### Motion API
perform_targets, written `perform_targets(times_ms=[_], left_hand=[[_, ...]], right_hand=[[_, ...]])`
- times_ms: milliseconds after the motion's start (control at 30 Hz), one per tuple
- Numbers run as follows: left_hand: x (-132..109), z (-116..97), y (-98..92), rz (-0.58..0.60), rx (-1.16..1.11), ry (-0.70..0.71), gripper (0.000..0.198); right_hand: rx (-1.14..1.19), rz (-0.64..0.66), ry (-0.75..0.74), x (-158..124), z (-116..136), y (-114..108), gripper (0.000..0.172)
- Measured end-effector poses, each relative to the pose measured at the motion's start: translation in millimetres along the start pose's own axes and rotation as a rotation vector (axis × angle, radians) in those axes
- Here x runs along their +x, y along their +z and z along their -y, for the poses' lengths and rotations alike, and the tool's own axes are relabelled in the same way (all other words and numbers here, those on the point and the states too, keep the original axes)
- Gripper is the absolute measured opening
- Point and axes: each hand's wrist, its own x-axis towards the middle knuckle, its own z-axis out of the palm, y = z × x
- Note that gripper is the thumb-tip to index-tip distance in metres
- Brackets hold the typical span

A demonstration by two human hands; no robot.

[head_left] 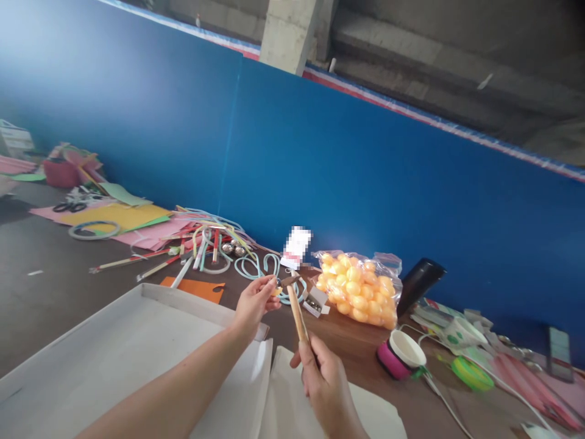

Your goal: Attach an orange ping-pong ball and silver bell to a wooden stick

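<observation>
Now, left hand (253, 306): is pinching a yellow piece (276, 292).
Right hand (322, 373): is gripping a hammer (298, 314) beside it.
Balls (359, 286): are lying bagged on the bench (354, 350).

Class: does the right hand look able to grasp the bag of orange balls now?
Probably not: the right hand holds the hammer, though nothing seems to block its way to the bag of balls.

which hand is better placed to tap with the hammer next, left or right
Right, most likely: the right hand grips the hammer by its wooden handle, while the left hand is busy pinching a small item near the hammer's head.
</observation>
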Motion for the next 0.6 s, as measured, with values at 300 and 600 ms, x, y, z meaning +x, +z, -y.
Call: perform_targets(times_ms=[300,600], left_hand=[[0.2,1.5,-1.0,-0.001,0.020,0.010,0.042],[-0.3,0.5,-0.4,-0.005,0.048,0.009,0.044]], right_hand=[[-0.007,0.004,0.024,-0.2,2.5,-1.1,0.048],[0.013,-0.002,-0.003,-0.4,2.8,-0.4,0.045]])
